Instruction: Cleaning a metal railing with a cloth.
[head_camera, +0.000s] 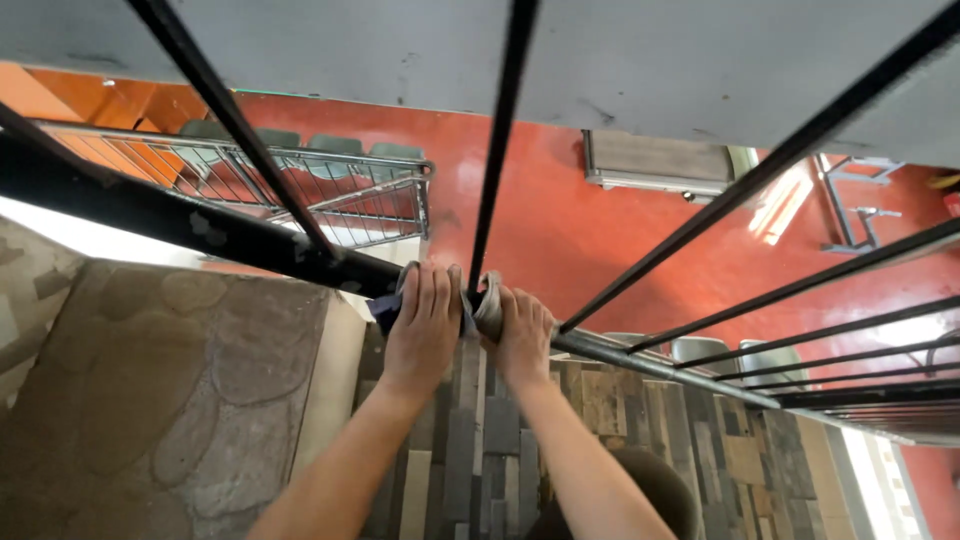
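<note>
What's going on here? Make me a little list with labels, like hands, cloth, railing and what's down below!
left hand: presses a cloth onto the railing
right hand: grips the cloth beside the left hand
cloth: grey and bluish, wrapped at the foot of one bar
railing: black metal with thin upright bars
below: red floor, green chairs, a grey metal fence

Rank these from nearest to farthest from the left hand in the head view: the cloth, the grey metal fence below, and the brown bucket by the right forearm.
1. Cloth: under the left hand, against the black rail.
2. Bucket: lower right, beside the right forearm.
3. Fence: upper left, down on the red floor.
</note>
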